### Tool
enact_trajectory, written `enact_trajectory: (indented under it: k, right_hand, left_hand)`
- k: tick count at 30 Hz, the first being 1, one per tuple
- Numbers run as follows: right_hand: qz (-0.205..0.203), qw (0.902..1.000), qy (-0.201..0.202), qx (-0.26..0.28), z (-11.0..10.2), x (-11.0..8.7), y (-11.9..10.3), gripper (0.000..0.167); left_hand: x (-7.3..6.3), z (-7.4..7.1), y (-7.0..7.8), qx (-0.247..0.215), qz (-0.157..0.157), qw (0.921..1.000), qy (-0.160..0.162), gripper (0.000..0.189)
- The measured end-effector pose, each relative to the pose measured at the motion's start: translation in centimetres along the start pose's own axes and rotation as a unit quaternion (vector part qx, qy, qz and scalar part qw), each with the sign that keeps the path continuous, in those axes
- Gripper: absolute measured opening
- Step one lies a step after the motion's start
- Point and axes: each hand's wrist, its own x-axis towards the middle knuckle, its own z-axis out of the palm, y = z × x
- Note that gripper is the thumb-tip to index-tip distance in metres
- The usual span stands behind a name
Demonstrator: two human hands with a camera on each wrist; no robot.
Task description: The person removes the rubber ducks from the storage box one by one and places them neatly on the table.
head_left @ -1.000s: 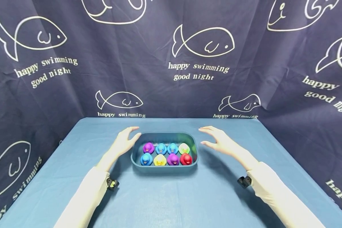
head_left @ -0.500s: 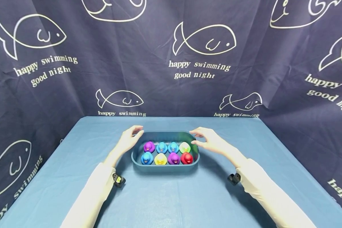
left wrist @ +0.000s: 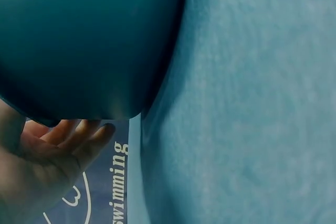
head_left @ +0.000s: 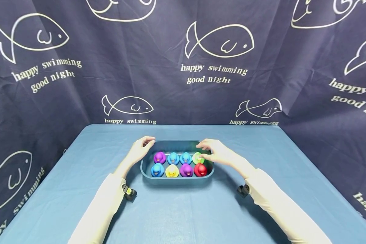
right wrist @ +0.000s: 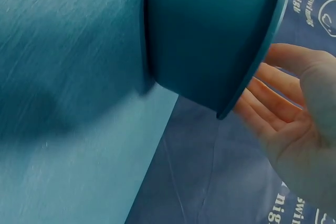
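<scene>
Several small rubber ducks stand in two rows inside a dark teal oval tub (head_left: 177, 180). My left hand (head_left: 138, 149) is at the tub's far left corner, its fingers loosely bent; the wrist view shows the fingertips partly hidden behind the tub, so contact is unclear. Over the tub's right end reaches my right hand (head_left: 216, 150), thumb and fingers apart, nothing visible between them. Its thumb overlaps the pale green duck (head_left: 196, 157) in the head view. Just in front of that duck sits the red duck (head_left: 200, 170).
The back row also has a purple duck (head_left: 160, 157) and two blue ducks. Blue, yellow (head_left: 172, 171) and purple ducks share the front row with the red one. A light blue cloth covers the table (head_left: 177, 213). Dark fish-print curtains (head_left: 167, 67) enclose its back and sides.
My right hand has moved left, from beside the tub to above its right end. My left hand has shifted slightly right to the tub's corner. The ducks stay in place.
</scene>
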Motion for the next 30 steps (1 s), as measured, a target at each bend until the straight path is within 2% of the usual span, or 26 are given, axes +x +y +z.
enact_trajectory:
  k: [6, 10, 22, 30]
  right_hand:
    - [0.027, 0.9991, -0.032, -0.007, 0.7, 0.5, -0.4, 0.032]
    - [0.028, 0.9987, -0.036, -0.023, 1.1, 0.7, -0.4, 0.032]
    - [0.044, 0.9909, -0.066, -0.109, 2.0, 0.9, -0.7, 0.032]
    - [0.052, 0.9867, -0.058, -0.142, 2.4, 0.8, -0.9, 0.032]
  left_hand:
    - [0.1, 0.3, 0.0, -0.007, -0.002, 1.0000, -0.006, 0.027]
    - [0.0, 0.4, 0.0, -0.023, 0.000, 0.9996, -0.015, 0.027]
    - [0.2, 0.3, -0.7, -0.021, -0.004, 0.9996, -0.019, 0.022]
    - [0.2, 0.3, -0.6, -0.030, -0.014, 0.9993, -0.019, 0.022]
